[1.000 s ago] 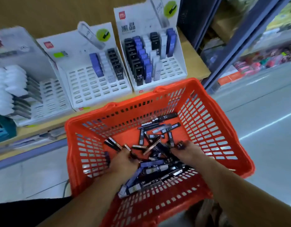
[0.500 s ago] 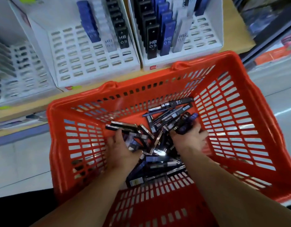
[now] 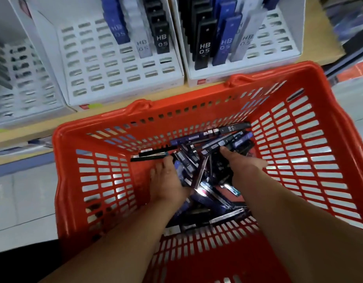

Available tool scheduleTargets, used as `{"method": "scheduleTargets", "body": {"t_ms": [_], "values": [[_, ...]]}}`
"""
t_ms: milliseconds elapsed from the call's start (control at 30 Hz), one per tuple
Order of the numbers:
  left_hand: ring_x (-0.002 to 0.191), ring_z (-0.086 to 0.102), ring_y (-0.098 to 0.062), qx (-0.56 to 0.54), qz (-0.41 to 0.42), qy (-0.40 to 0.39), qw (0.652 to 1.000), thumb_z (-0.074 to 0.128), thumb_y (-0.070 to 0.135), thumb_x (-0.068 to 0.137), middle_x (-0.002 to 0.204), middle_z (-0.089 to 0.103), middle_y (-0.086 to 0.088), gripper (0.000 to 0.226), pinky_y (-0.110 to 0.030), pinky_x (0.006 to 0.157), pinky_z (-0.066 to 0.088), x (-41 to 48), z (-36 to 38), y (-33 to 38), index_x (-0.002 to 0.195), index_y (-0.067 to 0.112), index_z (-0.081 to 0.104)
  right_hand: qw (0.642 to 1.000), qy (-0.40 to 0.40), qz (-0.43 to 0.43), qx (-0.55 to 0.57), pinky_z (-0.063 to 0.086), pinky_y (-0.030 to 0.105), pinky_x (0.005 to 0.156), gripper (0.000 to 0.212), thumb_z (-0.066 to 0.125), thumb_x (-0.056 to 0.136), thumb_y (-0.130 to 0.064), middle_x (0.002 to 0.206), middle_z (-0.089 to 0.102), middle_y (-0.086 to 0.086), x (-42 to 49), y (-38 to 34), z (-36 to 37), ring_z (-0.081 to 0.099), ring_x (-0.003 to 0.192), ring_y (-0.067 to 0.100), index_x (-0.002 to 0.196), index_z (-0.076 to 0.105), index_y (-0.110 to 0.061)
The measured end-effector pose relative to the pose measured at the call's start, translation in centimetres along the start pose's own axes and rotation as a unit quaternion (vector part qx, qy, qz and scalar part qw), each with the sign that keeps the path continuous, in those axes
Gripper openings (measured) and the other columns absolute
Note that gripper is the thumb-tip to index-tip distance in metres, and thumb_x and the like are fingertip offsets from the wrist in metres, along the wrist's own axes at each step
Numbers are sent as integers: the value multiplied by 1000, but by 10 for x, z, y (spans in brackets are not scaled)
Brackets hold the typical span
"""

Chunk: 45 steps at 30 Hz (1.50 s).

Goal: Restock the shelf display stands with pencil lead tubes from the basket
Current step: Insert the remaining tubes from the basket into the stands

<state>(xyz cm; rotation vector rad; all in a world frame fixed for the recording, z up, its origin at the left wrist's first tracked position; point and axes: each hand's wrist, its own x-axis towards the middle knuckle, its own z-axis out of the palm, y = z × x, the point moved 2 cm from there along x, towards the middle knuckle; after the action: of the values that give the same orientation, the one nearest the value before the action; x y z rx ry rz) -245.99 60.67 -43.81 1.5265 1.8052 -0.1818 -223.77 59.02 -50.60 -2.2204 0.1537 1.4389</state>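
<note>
The left hand [image 3: 168, 180] and right hand [image 3: 242, 167] dig into the lead tubes [image 3: 205, 193] in the basket [image 3: 197, 99] at frame centre, likely gathering a batch. Their fingers lie buried in the pile, so I cannot tell whether they grip anything.

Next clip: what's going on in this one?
A person has both hands down in a red basket in front of a shelf, sorting through a loose pile of pencil lead tubes. The left hand is at the pile's left edge, by two black tubes. The right hand lies on the tubes farther back. Whether either actually holds a tube can't be told. The stands on the shelf are partly filled, with many slots open.
</note>
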Motion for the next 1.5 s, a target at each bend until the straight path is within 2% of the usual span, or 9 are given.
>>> {"method": "scheduleTargets", "body": {"t_ms": [100,200,433,533,633,900,1067,1200,1500], "values": [[120,46,-26,-13,43,-5,999,95,34,66,132,55,-4,88,-39,96,45,5,2,-3,136,22,42,997,32,-53,40,59,40,61,55,95,69,-40,99,74,11,-55,-22,-3,72,74,23,102,59,-15],[120,47,-21,-6,76,5,997,91,37,72,130,54,0,81,-32,96,44,-1,8,-5,135,22,43,996,33,-77,42,56,33,55,28,87,81,-31,97,76,14,-64,-24,-2,67,63,20,88,63,-17],[104,47,-17,-39,58,25,997,98,33,59,113,43,4,76,-29,80,42,1,8,-6,106,28,40,997,70,-34,26,49,35,78,41,84,84,-32,89,60,0,-69,-36,5,58,79,19,99,51,-15],[94,60,-16,-110,31,-20,993,94,23,70,106,59,4,65,-28,67,46,1,14,-2,111,30,44,997,46,-46,50,49,38,74,60,79,89,-17,96,55,2,-70,-40,5,55,80,21,134,39,-18],[93,63,-15,-154,22,-55,986,84,20,81,109,66,6,55,-28,69,48,2,16,1,125,29,52,996,36,-71,37,51,40,81,58,72,92,-8,95,56,4,-69,-44,3,55,77,17,140,40,-15],[64,60,-17,-242,-38,-88,965,65,12,90,85,66,-7,17,-23,56,43,-5,-26,7,106,18,60,993,-22,-114,-27,53,34,57,26,64,96,-7,79,69,8,-83,-38,-25,64,63,20,121,58,-8],[58,64,-30,-344,-76,-148,924,55,2,94,65,59,-9,14,-52,68,59,-28,-48,18,97,16,54,991,-86,-92,-40,57,42,57,11,57,102,-10,59,55,8,-123,-34,-46,53,50,22,112,59,-10],[38,46,-18,-300,-40,-148,941,59,8,97,55,49,-5,3,-26,44,40,-51,-75,31,99,10,58,987,-120,-95,-55,51,32,50,5,58,95,0,56,50,7,-159,-38,-57,50,45,21,98,57,-4],[37,44,-17,-178,134,-167,961,77,23,89,52,49,1,21,-24,42,39,-113,-181,84,88,11,60,947,-201,-197,-153,49,33,50,46,79,88,-46,65,58,9,-287,-90,-59,50,52,22,94,61,-5]]}}
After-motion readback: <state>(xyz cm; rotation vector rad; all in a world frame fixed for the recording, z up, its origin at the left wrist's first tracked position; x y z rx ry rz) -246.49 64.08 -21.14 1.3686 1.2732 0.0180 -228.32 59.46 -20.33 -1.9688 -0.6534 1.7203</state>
